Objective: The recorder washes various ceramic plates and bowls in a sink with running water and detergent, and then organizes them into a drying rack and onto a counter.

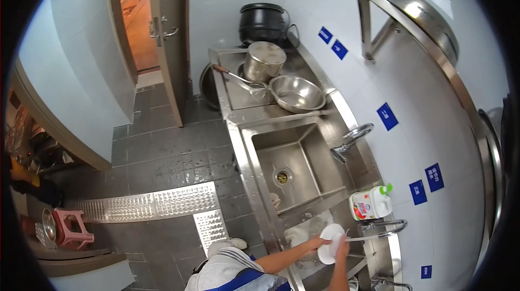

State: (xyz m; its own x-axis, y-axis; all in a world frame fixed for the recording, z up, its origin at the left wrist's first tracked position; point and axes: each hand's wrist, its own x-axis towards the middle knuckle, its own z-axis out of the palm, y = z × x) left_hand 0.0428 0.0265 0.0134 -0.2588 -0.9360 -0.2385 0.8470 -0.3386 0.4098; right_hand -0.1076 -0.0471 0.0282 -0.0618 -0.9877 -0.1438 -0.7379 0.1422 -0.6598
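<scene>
A white dish [328, 255] is held between both hands over the lower sink basin, its rim tilted. My left hand [319, 244] grips its near side. My right hand [342, 248] is at its far side, under the stream from the chrome faucet [392, 228]; whether it holds a second white piece there cannot be told. Foamy water and a pale cloth-like thing [298, 234] lie in the basin below. A white detergent bottle with a green cap [370, 203] stands behind the basin, beside the faucet.
Another steel sink basin [284, 146] adjoins, with a second faucet [351, 140]. Farther along the counter are a steel bowl [297, 94], a skimmer [239, 79], a steel pot [265, 61] and a black soup kettle [262, 22]. A pink stool [73, 228] stands on the wet floor.
</scene>
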